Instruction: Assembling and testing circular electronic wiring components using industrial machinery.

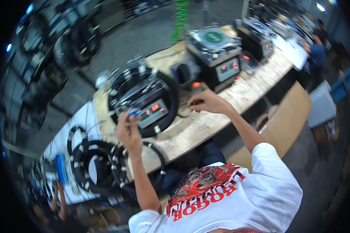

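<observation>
My left hand (129, 131) is raised in front of a boxy machine with a red digital display (153, 112). Its fingers pinch a small, shiny blue object (135, 112), whose kind is too blurred to tell. A thick black ring with white bands (171, 91) hangs around that machine, just beyond the left hand. My right hand (210, 103) hovers above the wooden bench (194, 126), with thumb and fingers closed together. Whatever sits between those fingertips, if anything, is too small to make out. Just behind the right hand stands a small bottle with an orange cap (196, 86).
More white-banded black rings (91, 165) lie at the bench's left end. Two similar machines (217, 58) stand farther right, beside a clear container (251, 64). A brown chair or panel (289, 122) is at right. Other people work at far right and lower left.
</observation>
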The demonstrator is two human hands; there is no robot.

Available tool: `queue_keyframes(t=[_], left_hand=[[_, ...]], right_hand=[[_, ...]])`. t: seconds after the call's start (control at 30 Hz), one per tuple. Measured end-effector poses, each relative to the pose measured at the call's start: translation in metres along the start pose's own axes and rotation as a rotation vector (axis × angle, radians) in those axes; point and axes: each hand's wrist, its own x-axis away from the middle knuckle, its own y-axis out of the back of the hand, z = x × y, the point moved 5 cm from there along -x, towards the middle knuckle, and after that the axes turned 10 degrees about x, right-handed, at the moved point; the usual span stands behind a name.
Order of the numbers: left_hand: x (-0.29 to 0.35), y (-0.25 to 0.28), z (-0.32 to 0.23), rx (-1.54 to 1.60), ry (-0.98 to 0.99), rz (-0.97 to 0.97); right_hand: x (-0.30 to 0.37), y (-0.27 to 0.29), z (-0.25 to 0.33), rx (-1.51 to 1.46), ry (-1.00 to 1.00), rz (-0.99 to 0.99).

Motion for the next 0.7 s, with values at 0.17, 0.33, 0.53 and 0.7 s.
queue_keyframes(t=[0.17,0.33,0.53,0.7], left_hand=[[0.000,-0.001,0.003,-0.063,-0.013,0.053],[-0.001,-0.017,0.008,-0.086,-0.004,0.099],[-0.006,-0.021,0.005,-0.129,-0.020,0.121],[-0.009,-0.015,-0.001,-0.134,0.000,0.126]], right_hand=[[0.073,0.049,-0.178,-0.081,-0.358,0.111],[0.128,0.200,-0.324,0.336,-0.652,-0.313],[0.103,0.300,-0.338,0.652,-0.575,-0.954],[0.084,0.309,-0.362,0.603,-0.620,-0.955]])
